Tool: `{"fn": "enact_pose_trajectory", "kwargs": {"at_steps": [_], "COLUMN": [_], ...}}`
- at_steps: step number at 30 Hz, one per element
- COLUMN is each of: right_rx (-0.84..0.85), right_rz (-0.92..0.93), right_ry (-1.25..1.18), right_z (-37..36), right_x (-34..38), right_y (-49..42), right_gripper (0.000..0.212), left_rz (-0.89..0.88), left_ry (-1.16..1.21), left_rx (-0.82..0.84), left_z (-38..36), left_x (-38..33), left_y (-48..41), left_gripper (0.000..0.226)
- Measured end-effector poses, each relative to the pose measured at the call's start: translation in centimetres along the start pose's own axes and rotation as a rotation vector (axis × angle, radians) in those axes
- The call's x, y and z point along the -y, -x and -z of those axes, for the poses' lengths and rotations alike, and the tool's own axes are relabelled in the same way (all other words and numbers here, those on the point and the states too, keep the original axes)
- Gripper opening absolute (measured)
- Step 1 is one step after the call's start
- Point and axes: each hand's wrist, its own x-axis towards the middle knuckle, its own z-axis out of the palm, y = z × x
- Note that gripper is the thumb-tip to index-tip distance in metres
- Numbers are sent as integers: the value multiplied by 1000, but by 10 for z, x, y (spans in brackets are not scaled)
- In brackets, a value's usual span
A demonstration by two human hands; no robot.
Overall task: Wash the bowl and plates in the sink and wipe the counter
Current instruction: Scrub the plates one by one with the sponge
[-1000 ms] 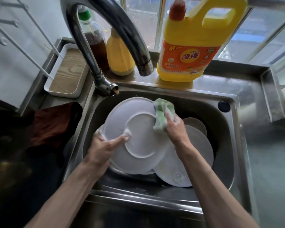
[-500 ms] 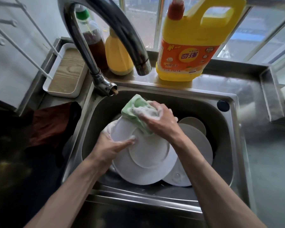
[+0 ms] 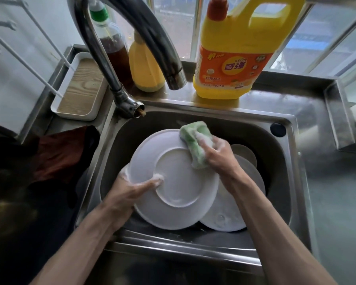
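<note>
- The left hand [image 3: 130, 192] grips a white plate [image 3: 173, 182] at its left edge. The soapy thumb lies across the face towards the camera, and the fingers are curled behind the rim.
- The white plate is held tilted inside the sink [image 3: 284, 188], with its underside and raised foot ring facing up.
- The right hand [image 3: 218, 153] is closed around a green sponge [image 3: 193, 145] covered in suds. It presses the sponge against the plate's upper right edge.
- A second plate [image 3: 230, 214] lies in the sink under the first, showing at the lower right and behind the right forearm.
- Another pale round dish [image 3: 245, 155] shows just beyond the right hand. Most of it is hidden, so I cannot tell whether it is a bowl or a plate.
- The curved metal faucet [image 3: 136, 31] arches over the basin, and no water shows at its spout.
- On the ledge behind the sink stand:
  - a large yellow detergent jug [image 3: 234, 58] with an orange label and red cap,
  - a smaller yellow bottle [image 3: 144, 66],
  - a bottle of brown liquid [image 3: 113, 50] with a green cap.
- A white tray [image 3: 80, 89] with a wood-grain base sits left of the faucet.
- A dark red cloth [image 3: 60, 153] lies just beside the sink's left rim.
- The steel tabletop [image 3: 337, 192] extends to the right of the sink.
</note>
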Motion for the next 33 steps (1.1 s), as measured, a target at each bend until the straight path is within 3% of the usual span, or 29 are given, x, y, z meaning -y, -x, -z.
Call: {"fn": "enact_pose_trajectory", "kwargs": {"at_steps": [3, 5, 7, 10, 14, 17, 19, 23, 26, 29, 31, 33], "right_rx": [135, 131, 131, 70, -186, -144, -108, -1, 39, 8, -96, -236], "right_rz": [147, 211, 250, 182, -96, -277, -218, 70, 213, 234, 196, 68], "right_ry": [320, 530, 647, 515, 73, -199, -167, 62, 270, 467, 408, 195], "right_z": [-11, -27, -38, -33, -6, 2, 5, 8, -8, -24, -22, -12], "right_x": [16, 22, 26, 22, -1, -9, -3, 20, 26, 21, 13, 4], "right_y": [-8, -7, -3, -6, -13, -3, -2, -4, -2, 3, 3, 2], "right_gripper": [34, 54, 57, 51, 38, 47, 42, 26, 40, 62, 54, 40], "left_rz": [11, 1, -21, -64, -112, -99, -36, 76, 106, 55, 8, -25], "left_ry": [-46, -62, -88, -84, 35, 126, 138, 59, 11, -52, -40, 26], "left_rx": [83, 154, 170, 109, -4, -65, -39, 48, 135, 169, 118, 41], "left_z": [-6, -11, -14, -18, -19, -17, -18, -16, -19, -26, -27, -24], "left_x": [-9, -13, -13, -10, -7, -3, 2, -2, -15, -20, -16, -12], "left_y": [-13, -19, -21, -14, -2, 7, 15, 10, -4, -9, -7, -3], "left_gripper": [68, 67, 71, 63, 49, 49, 51, 55, 62, 58, 57, 50]}}
